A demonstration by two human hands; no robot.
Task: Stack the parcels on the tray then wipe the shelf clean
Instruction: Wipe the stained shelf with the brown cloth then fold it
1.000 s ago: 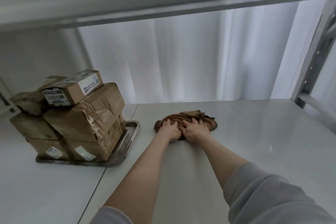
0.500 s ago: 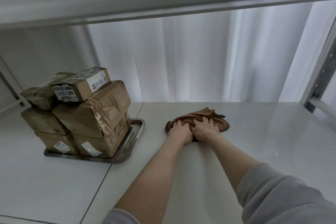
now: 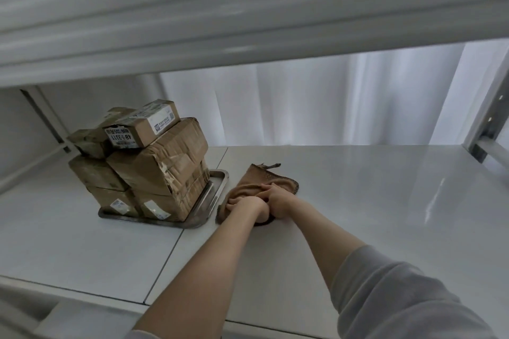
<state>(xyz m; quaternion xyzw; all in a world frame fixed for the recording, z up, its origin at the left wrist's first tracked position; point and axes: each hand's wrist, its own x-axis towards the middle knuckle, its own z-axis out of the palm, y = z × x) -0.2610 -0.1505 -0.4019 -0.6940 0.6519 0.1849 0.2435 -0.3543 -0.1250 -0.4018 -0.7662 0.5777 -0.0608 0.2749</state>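
Observation:
Several brown cardboard parcels (image 3: 157, 168) stand stacked on a metal tray (image 3: 217, 181) at the left of the white shelf (image 3: 371, 201). Just right of the tray lies a crumpled brown cloth (image 3: 257, 177). My left hand (image 3: 246, 205) and my right hand (image 3: 278, 198) lie side by side on the cloth's near part and press it onto the shelf. The hands cover that part of the cloth. Its left edge lies close to the tray's right rim.
A shelf board runs low overhead across the top of the view. A perforated metal upright (image 3: 493, 118) stands at the right, another post (image 3: 44, 115) at the back left. White curtain hangs behind. A seam (image 3: 176, 245) divides the shelf surface.
Both hands and the cloth have slid left across the shelf, from its middle to right beside the tray. The cloth is more bunched. The parcels have not moved.

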